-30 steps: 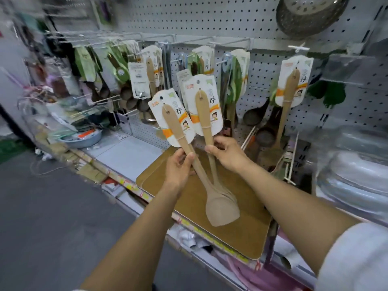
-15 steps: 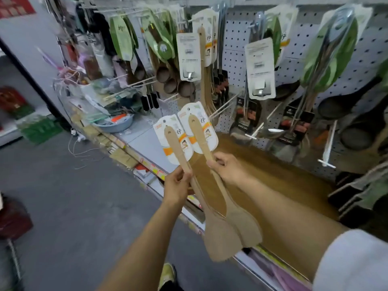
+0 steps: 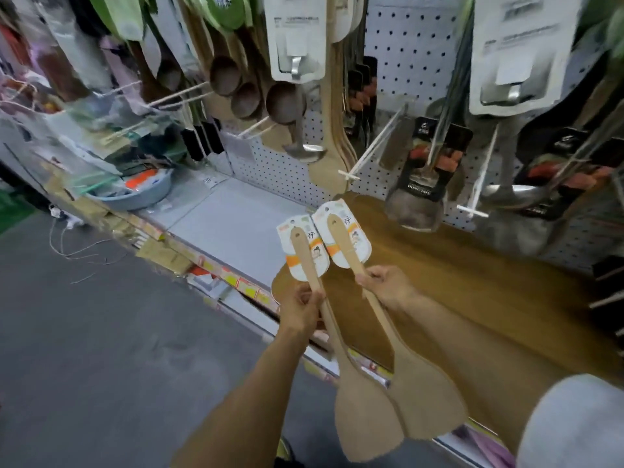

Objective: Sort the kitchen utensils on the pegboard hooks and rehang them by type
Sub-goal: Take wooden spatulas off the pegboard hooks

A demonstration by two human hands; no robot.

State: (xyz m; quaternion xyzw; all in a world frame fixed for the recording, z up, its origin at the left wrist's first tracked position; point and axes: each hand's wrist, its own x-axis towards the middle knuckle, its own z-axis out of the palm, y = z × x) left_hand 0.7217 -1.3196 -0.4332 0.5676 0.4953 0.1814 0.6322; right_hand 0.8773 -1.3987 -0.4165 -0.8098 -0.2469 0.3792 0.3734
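I hold two wooden spatulas, each with a white and orange label card at the handle end. My left hand (image 3: 299, 310) grips the handle of the left spatula (image 3: 366, 425). My right hand (image 3: 386, 285) grips the handle of the right spatula (image 3: 427, 401). Both blades point down toward me and sit side by side, the handles pointing up at the pegboard (image 3: 408, 55). Several white hooks (image 3: 371, 148) jut out of the board, hung with dark ladles (image 3: 248, 99), steel ladles (image 3: 304, 148), wooden spatulas (image 3: 332, 163) and carded utensils.
Brown wooden boards (image 3: 472, 292) lie on the shelf under my hands. A grey shelf surface (image 3: 229, 217) lies to their left, then a pale blue basin (image 3: 141, 195) full of clutter. Grey floor (image 3: 84, 349) fills the lower left. A hook tip (image 3: 472, 211) sticks out near my right hand.
My view has moved closer to the shelf and tilted down, so the hanging utensils loom larger. Both hands keep their hold on the spatulas, whose blades now sit a little further apart.
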